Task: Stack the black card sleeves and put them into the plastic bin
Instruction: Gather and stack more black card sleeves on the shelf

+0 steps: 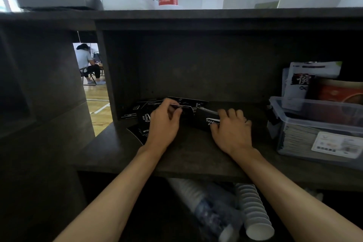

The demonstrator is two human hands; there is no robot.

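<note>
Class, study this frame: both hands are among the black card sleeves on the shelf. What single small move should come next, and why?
Probably the left hand should carry the sleeve it pinches across onto the pile held under the right hand. Loose sleeves lie scattered at the left, so stacking is unfinished, and the plastic bin waits at the right.
</note>
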